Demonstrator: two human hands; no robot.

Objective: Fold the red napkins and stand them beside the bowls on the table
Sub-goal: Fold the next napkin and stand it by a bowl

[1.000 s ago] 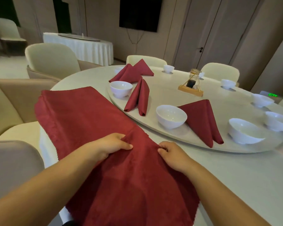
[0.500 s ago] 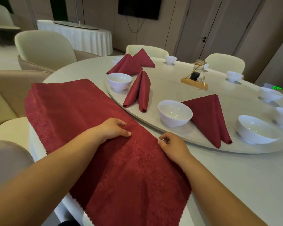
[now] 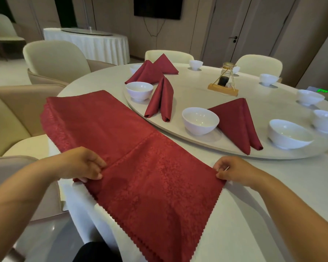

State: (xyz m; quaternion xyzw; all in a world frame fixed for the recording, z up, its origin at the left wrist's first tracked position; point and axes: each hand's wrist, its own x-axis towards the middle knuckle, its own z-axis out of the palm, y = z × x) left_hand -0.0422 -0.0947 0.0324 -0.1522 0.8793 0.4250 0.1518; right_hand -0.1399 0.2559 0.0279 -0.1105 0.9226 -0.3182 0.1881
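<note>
A large red napkin (image 3: pixel 136 167) lies flat across the near edge of the white round table (image 3: pixel 273 195), its scalloped hem hanging over the rim. My left hand (image 3: pixel 83 164) pinches the cloth at its left side. My right hand (image 3: pixel 229 171) pinches its right corner. A crease runs between the two hands' side of the cloth. Folded red napkins stand beside white bowls on the turntable: one (image 3: pixel 160 100) by a bowl (image 3: pixel 139 90), another (image 3: pixel 237 121) by a bowl (image 3: pixel 200 120). Two more folded napkins (image 3: pixel 151 71) stand further back.
The raised turntable (image 3: pixel 206 142) carries more white bowls (image 3: pixel 289 134) along its right rim and a small bottle on a wooden stand (image 3: pixel 223 82). Cream chairs (image 3: pixel 55 61) ring the table. A second clothed table (image 3: pixel 89 44) stands at the back left.
Both hands have moved apart along the napkin, from its middle out to its left side and right corner. The napkin now lies folded over, with a crease across it.
</note>
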